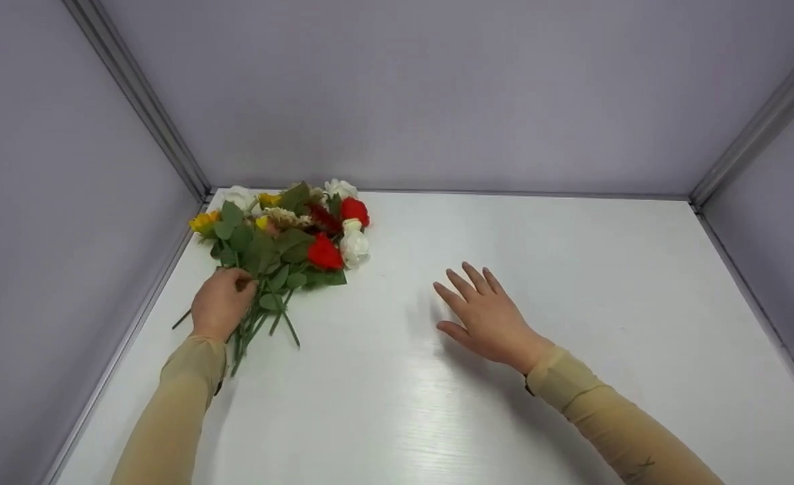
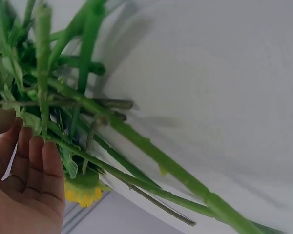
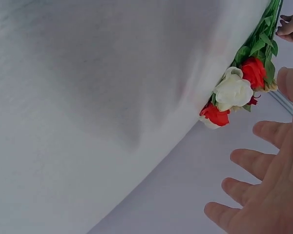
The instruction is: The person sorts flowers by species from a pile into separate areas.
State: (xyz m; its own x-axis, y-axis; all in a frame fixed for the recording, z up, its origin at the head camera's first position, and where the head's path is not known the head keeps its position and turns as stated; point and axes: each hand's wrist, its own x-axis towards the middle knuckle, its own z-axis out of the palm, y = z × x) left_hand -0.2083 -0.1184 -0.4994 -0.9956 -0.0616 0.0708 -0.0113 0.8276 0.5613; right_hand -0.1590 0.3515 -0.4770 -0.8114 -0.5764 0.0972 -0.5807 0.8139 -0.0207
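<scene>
A bunch of flowers [image 1: 282, 236] lies at the back left of the white table, with red and white roses, yellow blooms and dark green leaves. My left hand [image 1: 222, 303] is over its stems [image 1: 255, 323], thumb and forefinger drawn together in a pinch among them. Seen from the left wrist, its curled fingers [image 2: 44, 161] sit beside the leafy stalks, and I cannot tell exactly which stem is between the tips. My right hand [image 1: 491, 323] hovers palm down over the table to the right, fingers spread and holding nothing.
The white table [image 1: 572, 269] is bounded by pale grey walls [image 1: 437, 94] at the back and both sides. Metal posts [image 1: 147, 101] stand at the corners. Several stem ends point toward the near side, and one brown stem [image 1: 181, 318] sticks out left of my left hand.
</scene>
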